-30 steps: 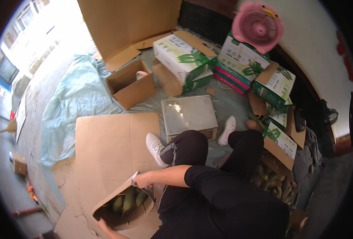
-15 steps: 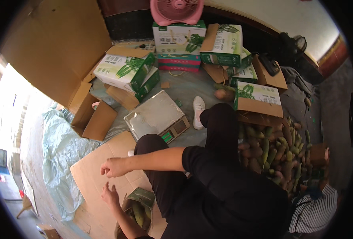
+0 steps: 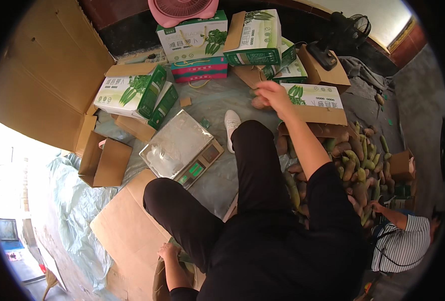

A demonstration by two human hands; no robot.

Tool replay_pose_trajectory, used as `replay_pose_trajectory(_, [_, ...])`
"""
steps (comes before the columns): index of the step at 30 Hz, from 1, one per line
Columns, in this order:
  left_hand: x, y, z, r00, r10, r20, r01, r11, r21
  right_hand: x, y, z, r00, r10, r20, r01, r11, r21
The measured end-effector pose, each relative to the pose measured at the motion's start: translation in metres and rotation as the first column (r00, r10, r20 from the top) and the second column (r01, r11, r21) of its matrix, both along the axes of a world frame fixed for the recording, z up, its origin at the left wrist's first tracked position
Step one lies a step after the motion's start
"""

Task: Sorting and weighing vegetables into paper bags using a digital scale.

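My right arm stretches forward, and my right hand (image 3: 276, 98) is over a brownish radish (image 3: 259, 102) with a green end on the floor. Its fingers are bent around this radish, partly hiding it. Beside my left knee, my left hand (image 3: 169, 250) is closed at the upper edge of an open carton (image 3: 159, 282). My leg and forearm hide most of that carton and what is in it. A flat scale (image 3: 177, 145) with a lit green display stands in front of my knees. Flattened cardboard (image 3: 127, 226) lies under the carton.
A large heap of radishes (image 3: 353, 165) lies to my right, where a person in a striped shirt (image 3: 405, 243) reaches in. White-green cartons (image 3: 132, 93) stand around the far side. A pink fan (image 3: 183, 9), a black fan (image 3: 328, 47) and plastic sheeting (image 3: 77, 215) are also there.
My right hand has swung from above the flat cardboard far forward to the radish. My left hand has dropped to the carton's edge. The striped-shirt person's arm has come into view.
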State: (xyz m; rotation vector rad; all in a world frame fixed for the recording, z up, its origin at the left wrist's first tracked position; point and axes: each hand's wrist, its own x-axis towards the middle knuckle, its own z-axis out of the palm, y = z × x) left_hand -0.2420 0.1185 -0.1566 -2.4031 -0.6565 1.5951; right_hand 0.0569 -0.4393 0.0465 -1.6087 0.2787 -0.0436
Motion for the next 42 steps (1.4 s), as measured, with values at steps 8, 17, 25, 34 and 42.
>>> replay_pose_trajectory(8, [-0.072,-0.025,-0.01,0.965,-0.24,0.106,0.247,0.967,-0.056,-0.083,-0.109,-0.131,0.78,-0.391,-0.489,0.335,0.92,-0.201])
replay_pose_trajectory(17, [-0.074,-0.025,0.002,0.547,0.827,0.13,-0.499,0.446,-0.743,-0.09,-0.165,-0.201,0.652,-0.514,-0.558,0.616,0.788,-0.007])
replay_pose_trajectory(25, [0.086,0.032,0.153,0.075,0.539,0.839,0.194,0.817,-0.543,-0.056,-0.183,-0.216,0.576,-0.657,-0.486,0.817,0.481,0.319])
replay_pose_trajectory(34, [0.226,-0.084,0.2,0.39,0.37,0.843,0.316,0.806,-0.5,-0.051,-0.234,-0.215,0.477,-0.799,-0.367,0.855,0.324,0.405])
replay_pose_trajectory(42, [0.229,-0.084,0.187,0.62,0.137,0.773,0.325,0.851,-0.412,-0.115,-0.298,-0.111,0.55,-0.829,-0.098,0.791,0.481,0.378])
